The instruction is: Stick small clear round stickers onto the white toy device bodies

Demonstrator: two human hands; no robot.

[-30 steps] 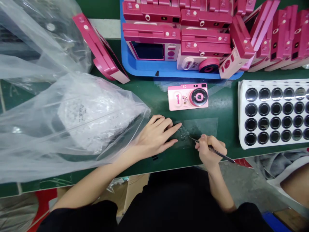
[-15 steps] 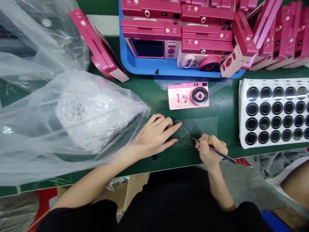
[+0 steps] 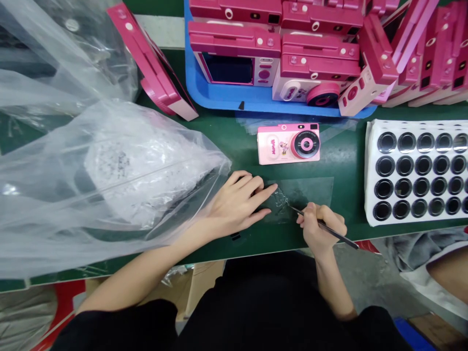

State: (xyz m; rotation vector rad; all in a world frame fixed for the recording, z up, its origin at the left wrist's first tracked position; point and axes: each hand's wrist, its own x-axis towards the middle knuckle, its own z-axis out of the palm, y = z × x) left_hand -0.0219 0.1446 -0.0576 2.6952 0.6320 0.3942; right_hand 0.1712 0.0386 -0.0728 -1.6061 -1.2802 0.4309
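My left hand (image 3: 239, 201) lies flat on a clear film sheet (image 3: 314, 192) on the green table (image 3: 219, 243), fingers stretched out and pressing its left edge. My right hand (image 3: 320, 226) is closed around thin metal tweezers (image 3: 325, 226), whose tip touches a small clear sticker (image 3: 281, 199) on the sheet beside my left fingertips. A pink toy camera (image 3: 288, 143) lies face up just behind the sheet.
A blue tray (image 3: 219, 100) stacked with several pink cameras stands at the back. A white sheet of round black lens rings (image 3: 417, 170) lies at right. A large clear plastic bag (image 3: 102, 170) fills the left. One camera (image 3: 157, 73) leans by the bag. Another person's arm (image 3: 449, 278) shows at lower right.
Almost nothing moved; the view shifted slightly, and both hands stay in place on the film sheet with the tweezers' tip at the sticker.
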